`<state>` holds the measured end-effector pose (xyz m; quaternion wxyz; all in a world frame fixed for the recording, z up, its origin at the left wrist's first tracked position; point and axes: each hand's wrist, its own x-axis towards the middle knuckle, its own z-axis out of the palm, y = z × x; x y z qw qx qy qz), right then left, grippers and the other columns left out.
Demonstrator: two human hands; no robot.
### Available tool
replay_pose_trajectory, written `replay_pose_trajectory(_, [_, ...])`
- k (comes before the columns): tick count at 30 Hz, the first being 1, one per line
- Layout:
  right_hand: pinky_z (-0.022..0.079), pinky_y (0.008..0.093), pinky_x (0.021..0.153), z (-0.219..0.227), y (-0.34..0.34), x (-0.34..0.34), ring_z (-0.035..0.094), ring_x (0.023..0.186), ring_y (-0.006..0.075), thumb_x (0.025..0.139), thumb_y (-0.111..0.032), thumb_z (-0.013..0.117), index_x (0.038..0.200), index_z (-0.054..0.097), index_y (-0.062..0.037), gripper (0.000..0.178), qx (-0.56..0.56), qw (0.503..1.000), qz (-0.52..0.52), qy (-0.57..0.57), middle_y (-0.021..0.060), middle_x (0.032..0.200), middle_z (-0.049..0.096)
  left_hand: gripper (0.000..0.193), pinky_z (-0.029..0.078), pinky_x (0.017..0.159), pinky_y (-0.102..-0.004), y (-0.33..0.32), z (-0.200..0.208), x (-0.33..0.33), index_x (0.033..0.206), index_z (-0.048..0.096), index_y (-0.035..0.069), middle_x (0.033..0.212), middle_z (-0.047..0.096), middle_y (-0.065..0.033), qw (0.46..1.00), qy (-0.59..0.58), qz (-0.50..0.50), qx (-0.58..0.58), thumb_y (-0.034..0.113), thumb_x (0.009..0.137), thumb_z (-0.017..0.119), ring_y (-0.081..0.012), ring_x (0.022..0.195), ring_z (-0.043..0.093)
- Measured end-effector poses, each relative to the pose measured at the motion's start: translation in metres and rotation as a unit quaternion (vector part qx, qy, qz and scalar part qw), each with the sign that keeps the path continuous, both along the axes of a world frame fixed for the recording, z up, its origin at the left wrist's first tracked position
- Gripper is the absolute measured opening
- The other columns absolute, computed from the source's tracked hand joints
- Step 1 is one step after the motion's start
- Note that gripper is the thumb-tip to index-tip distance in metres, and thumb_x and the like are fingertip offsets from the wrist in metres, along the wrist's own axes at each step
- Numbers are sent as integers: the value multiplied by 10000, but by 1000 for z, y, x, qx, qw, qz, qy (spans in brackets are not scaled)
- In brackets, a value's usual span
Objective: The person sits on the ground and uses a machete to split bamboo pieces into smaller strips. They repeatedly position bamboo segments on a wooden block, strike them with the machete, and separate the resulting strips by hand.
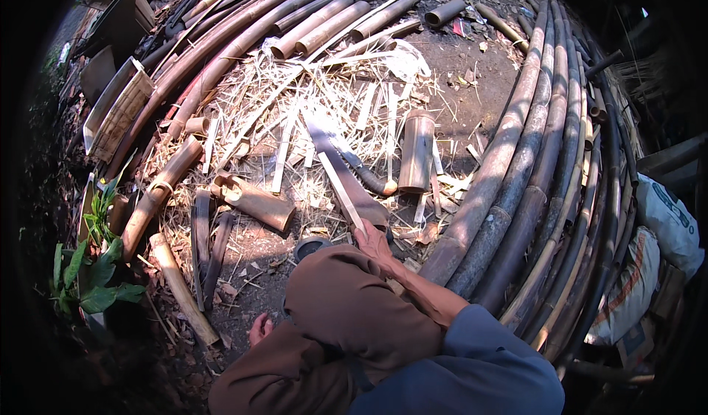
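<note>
My right hand is closed round the near end of a pale, flat bamboo strip in front of my raised knee. The strip points forward and a little left, over a long dark piece lying on the ground. Beside it rests a long tool with a dark, curved handle; its far end is lost in glare. My left hand is low, left of my leg and partly hidden by it. Its visible fingers look loosely apart, with nothing seen in them.
Long bamboo poles run along the right, and more poles lie at far left. Shavings litter the ground ahead. Cut bamboo sections lie about. A leafy plant grows left; white sacks stand right.
</note>
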<state>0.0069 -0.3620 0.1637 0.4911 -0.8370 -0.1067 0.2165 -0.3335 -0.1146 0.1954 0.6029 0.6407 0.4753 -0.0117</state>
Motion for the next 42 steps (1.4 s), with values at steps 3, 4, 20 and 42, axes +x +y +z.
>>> replay_pose_trajectory(3, [489, 404, 784, 10, -17, 15, 640, 873, 329, 948, -246, 511, 1277, 511, -50, 382, -16, 999, -22, -21, 203, 930, 652, 359, 494, 758, -262, -1, -2, 0, 1269, 555, 3, 1009, 645, -93, 997, -20, -24, 72, 166, 950, 575, -103, 854, 570])
replay_pose_trajectory(4, [491, 403, 779, 9, -28, 19, 642, 863, 330, 947, -250, 513, 1278, 512, -52, 386, -27, 999, -34, -25, 199, 917, 654, 361, 500, 767, -278, -1, -5, 2, 1266, 559, 3, 1018, 651, -108, 994, -3, -60, 96, 172, 947, 576, -126, 861, 589])
replay_pose_trajectory(20, [432, 421, 1013, 3, -66, 180, 520, 1208, 419, 682, -420, 804, 1474, 153, 31, 1120, -176, 958, -225, -1, 365, 1329, 449, 405, 509, 841, -364, -15, 48, 47, 1264, 566, 13, 1094, 658, -188, 983, 106, -98, 110, 235, 926, 579, -273, 964, 655])
replay_pose_trajectory(42, [417, 520, 989, 8, 221, 38, 509, 1173, 443, 772, -548, 693, 1509, 194, -93, 1000, -191, 901, 341, -186, 306, 1277, 481, 942, 426, 1021, -414, 126, 44, 197, 1429, 306, 21, 1298, 519, -208, 971, -99, 97, 196, 316, 697, 821, -298, 1169, 538])
